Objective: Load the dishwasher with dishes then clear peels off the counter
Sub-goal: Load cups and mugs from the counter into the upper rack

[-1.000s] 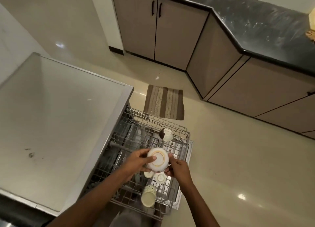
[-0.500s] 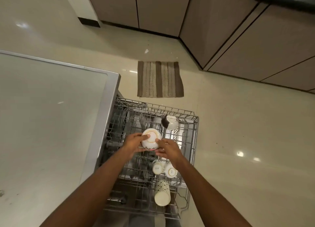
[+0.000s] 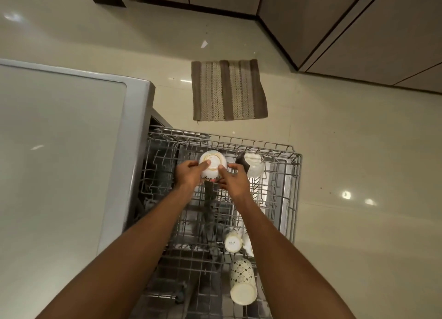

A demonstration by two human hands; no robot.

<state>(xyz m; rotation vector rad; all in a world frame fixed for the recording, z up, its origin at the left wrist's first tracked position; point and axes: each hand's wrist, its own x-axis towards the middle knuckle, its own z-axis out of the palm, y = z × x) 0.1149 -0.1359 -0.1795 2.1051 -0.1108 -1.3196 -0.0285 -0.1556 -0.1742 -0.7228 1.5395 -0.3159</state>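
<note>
Bowl (image 3: 212,164), upside down, is pinched between the left hand (image 3: 190,176) and right hand (image 3: 235,181) over the far end of the rack (image 3: 295,187). Each grip is fingertips only; set crooked on the tines, it could tip against the cup (image 3: 254,165) just beside it.

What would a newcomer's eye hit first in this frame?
Two bare forearms run up the middle to the left hand and right hand, which hold an upturned white bowl over the far end of the pulled-out dishwasher rack. Next, the striped brown mat on the pale floor beyond the rack, and the patterned mug lying in the rack's near right.
</note>
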